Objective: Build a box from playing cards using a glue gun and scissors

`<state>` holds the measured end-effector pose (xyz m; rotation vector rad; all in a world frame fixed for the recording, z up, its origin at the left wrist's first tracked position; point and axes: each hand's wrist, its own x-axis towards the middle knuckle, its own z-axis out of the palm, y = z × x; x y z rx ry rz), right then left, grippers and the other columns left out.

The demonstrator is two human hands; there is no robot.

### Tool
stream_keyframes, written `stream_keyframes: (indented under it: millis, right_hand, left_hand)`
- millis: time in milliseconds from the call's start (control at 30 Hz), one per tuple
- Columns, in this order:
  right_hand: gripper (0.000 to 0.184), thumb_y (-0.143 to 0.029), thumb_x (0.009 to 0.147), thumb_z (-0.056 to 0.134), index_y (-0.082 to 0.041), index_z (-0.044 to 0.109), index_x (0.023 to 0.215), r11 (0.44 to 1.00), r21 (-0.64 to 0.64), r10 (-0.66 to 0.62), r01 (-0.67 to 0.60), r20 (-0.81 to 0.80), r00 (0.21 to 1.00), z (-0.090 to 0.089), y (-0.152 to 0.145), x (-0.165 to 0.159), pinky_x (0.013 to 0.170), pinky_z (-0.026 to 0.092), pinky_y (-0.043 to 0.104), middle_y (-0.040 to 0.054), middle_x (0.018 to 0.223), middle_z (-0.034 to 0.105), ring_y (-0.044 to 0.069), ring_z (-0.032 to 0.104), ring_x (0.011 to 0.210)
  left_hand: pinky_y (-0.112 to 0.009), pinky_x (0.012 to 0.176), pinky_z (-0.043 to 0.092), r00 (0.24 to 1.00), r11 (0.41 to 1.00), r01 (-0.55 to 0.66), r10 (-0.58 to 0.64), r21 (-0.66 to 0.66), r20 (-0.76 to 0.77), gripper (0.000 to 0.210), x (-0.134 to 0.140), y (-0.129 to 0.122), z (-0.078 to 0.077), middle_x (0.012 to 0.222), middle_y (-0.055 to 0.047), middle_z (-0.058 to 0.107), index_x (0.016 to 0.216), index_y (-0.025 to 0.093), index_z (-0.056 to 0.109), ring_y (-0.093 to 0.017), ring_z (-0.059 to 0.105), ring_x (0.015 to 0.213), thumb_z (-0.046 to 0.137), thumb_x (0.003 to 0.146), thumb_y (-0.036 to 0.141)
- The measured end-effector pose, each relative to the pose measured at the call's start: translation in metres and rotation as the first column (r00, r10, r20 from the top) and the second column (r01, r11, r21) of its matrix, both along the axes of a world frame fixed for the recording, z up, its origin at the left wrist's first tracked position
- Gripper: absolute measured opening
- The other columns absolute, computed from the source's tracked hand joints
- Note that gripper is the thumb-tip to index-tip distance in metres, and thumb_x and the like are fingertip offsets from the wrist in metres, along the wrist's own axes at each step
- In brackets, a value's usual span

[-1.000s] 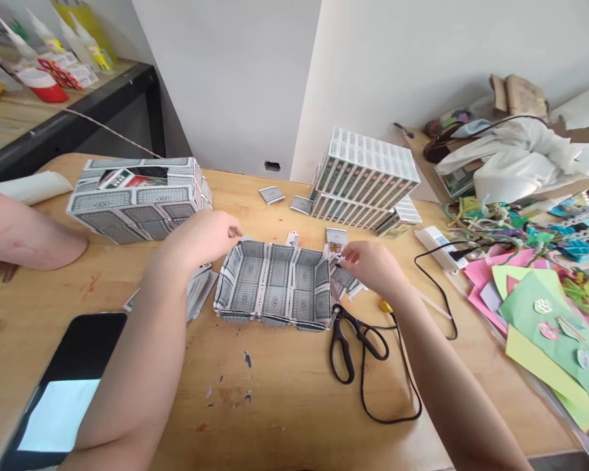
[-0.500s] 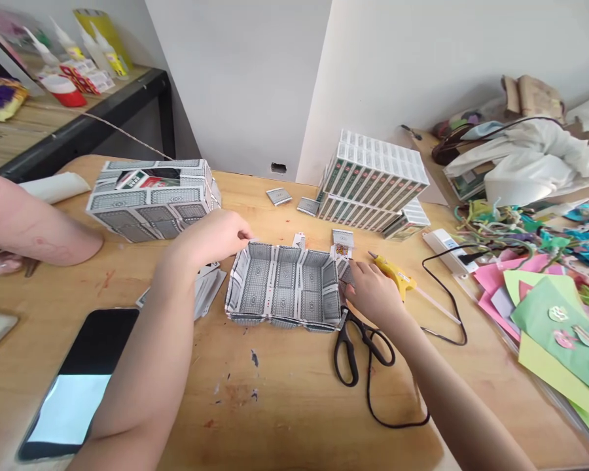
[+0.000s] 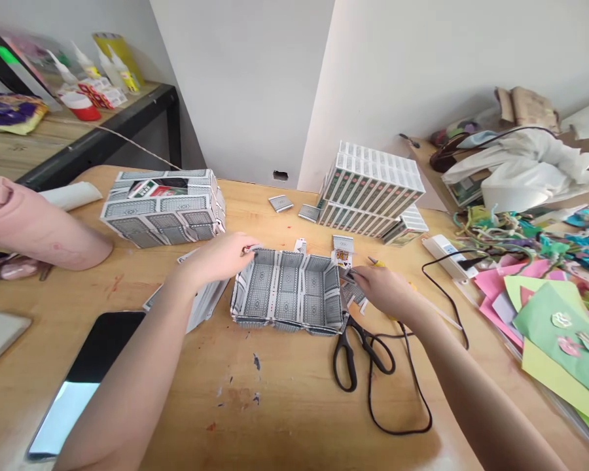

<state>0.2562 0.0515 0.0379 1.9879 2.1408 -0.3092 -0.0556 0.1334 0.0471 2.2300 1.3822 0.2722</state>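
- Card tray [image 3: 287, 288]: left hand [image 3: 222, 257] arched at ten o'clock, fingertips hidden; can't tell its grip.
- Right hand [image 3: 383, 288] at two o'clock, pinching a half-covered card [image 3: 349, 274].

The wooden table [image 3: 299, 418] carries a tray [image 3: 287, 294] at its middle, cards [image 3: 209, 311] to the left, scissors [image 3: 353, 366] near right, a phone [image 3: 101, 356] near left, a box [image 3: 161, 212] far left and stacked packs [image 3: 370, 186] far right. The far-left shelf [image 3: 10, 157] bears a tub [image 3: 81, 106].
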Motion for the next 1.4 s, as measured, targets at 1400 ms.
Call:
stream_keyframes:
  millis: [1400]
  right_hand:
    - [0.013, -0.019, 0.081, 0.042, -0.018, 0.055, 0.085, 0.953, 0.304, 0.228, -0.004, -0.705, 0.672, -0.020, 0.058, -0.121, 0.064, 0.039, 0.022, 0.0009, 0.073, 0.059, 0.013, 0.053, 0.067]
  left_hand:
    - [-0.026, 0.070, 0.038, 0.714, 0.909, -0.033, 0.313, -0.416, 0.626, 0.042, 0.023, -0.012, -0.058, 0.083, 0.000, 0.052, 0.092, 0.018, 0.052, -0.017, 0.046, 0.081, 0.040, 0.051, 0.016]
